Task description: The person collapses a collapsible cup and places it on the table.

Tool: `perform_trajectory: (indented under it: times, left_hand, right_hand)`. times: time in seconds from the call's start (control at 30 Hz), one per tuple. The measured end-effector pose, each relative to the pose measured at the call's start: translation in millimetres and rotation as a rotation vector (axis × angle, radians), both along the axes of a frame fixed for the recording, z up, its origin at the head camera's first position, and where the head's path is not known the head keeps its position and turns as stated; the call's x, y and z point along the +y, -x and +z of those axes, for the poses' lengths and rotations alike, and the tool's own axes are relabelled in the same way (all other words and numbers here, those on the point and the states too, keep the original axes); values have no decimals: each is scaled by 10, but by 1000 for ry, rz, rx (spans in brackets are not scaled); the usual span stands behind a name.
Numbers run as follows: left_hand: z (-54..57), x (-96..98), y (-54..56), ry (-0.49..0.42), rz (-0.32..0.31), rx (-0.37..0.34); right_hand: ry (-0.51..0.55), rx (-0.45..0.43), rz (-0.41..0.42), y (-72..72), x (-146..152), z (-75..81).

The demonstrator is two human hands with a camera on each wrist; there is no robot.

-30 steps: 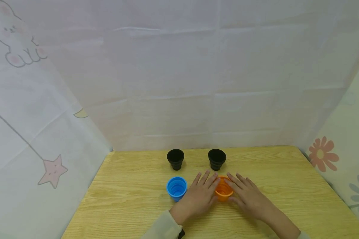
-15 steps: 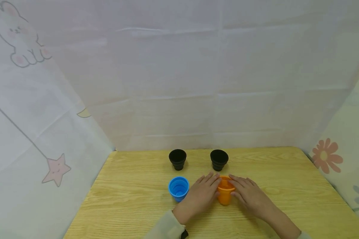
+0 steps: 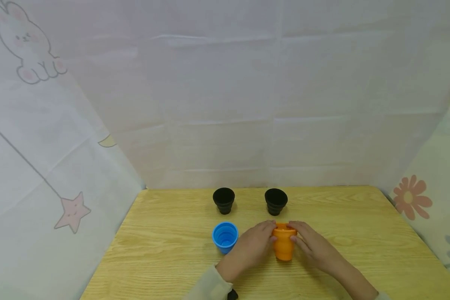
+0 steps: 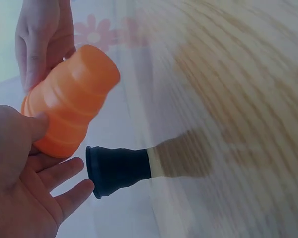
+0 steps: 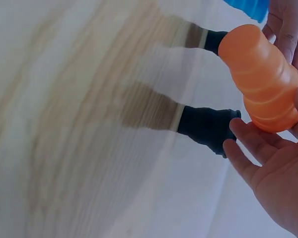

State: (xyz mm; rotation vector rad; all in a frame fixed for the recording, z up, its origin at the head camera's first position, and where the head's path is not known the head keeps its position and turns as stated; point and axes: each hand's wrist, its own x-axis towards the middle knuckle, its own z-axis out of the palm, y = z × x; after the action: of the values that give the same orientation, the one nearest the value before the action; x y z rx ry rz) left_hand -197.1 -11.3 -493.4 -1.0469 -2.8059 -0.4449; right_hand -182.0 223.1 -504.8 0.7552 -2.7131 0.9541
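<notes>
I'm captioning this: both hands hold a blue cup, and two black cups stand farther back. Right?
Wrong colour: the head view shows the left hand and right hand holding an orange ribbed cup. The left black cup and right black cup do stand farther back.

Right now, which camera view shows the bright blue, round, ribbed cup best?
The head view: it shows the blue cup from above, with its whole rim and inside. The right wrist view catches only a piece at the top edge; the left wrist view, none.
</notes>
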Motion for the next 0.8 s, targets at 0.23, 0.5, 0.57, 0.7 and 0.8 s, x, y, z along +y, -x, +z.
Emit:
perform_trajectory:
  times: [0.23, 0.5, 0.57, 0.7, 0.8]
  left_hand:
    - [36, -44, -53, -123, 20, -114]
    - [135, -100, -89, -345, 38, -404]
    - [160, -123, -101, -390, 26, -466]
    - [173, -153, -109, -441, 40, -507]
    - [150, -158, -102, -460, 64, -491]
  right_hand:
    - [175, -90, 55, -10, -37, 18]
    - [252, -182, 126, -30, -27, 18]
    - [265, -213, 138, -36, -32, 13]
    - [279, -258, 147, -56, -62, 18]
    - [264, -257, 129, -78, -95, 23]
